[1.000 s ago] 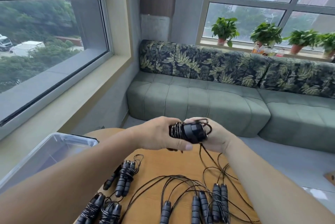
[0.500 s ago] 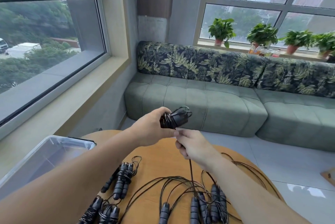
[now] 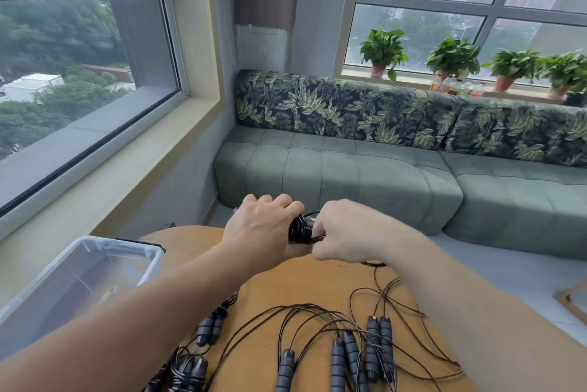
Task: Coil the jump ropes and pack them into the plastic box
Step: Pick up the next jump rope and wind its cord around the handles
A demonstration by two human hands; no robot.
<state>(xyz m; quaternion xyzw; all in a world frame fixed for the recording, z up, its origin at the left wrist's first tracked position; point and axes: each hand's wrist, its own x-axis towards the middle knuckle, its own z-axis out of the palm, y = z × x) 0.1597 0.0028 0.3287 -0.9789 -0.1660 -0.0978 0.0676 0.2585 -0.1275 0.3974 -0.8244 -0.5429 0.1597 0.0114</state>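
Fingers, left hand: curled round a black coiled jump rope, gripping the bundle from the left side; knuckles face up.
Fingers, right hand: curled into a fist just right of the bundle, pinching a strand of its cord; the fingertips themselves are hidden under the hand.
Held rope: raised above the far edge of the wooden table, between the two hands, mostly covered by them. A thin cord trails from beneath the right hand down toward the table.
Plastic box: clear, open-topped, at the left side of the table, under the left forearm's outer side. Its contents cannot be made out.
Loose ropes: several dark handles and tangled cords lie on the near part of the table.
Coiled ropes: wrapped bundles lie near the left forearm, beside the box.
Background: green sofa with leaf-print cushions below a window sill bearing potted plants.
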